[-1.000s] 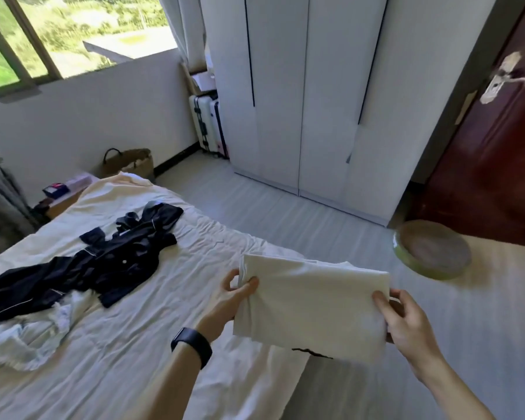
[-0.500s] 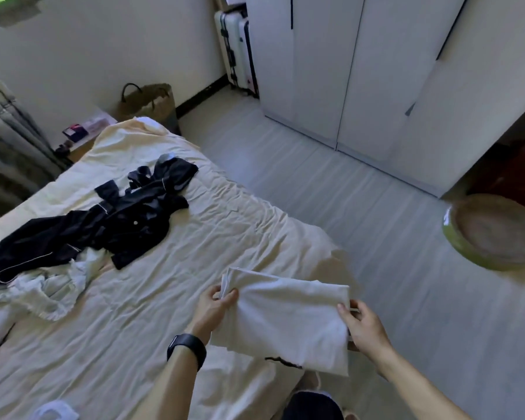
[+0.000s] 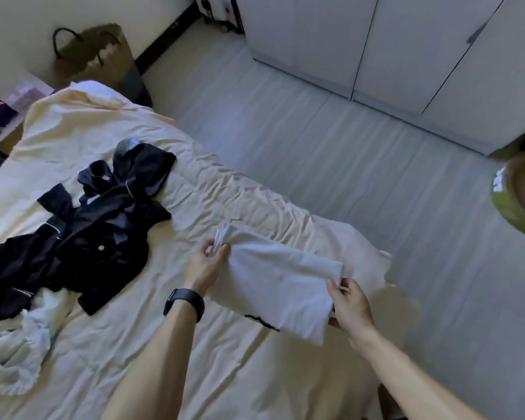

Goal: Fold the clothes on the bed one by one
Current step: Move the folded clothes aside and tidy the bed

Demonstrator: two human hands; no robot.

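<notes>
Your bed (image 3: pixel 103 344) fills the left and lower view, its cream sheet wrinkled. The white wardrobe (image 3: pixel 406 40) stands across the floor at the upper right. A dark pyjama set (image 3: pixel 97 237) sprawls unfolded on the left of the bed, with a crumpled pale garment (image 3: pixel 12 359) touching its near edge. The folded white garment (image 3: pixel 279 286) lies over the bed's right corner, between your hands; whether it rests on the sheet or hangs just above it is hard to tell. Your left hand (image 3: pixel 205 265) pinches its far left corner, thumb on top. Your right hand (image 3: pixel 350 304) grips its right edge, fingers curled around it. A black watch (image 3: pixel 184 303) wraps your left wrist.
</notes>
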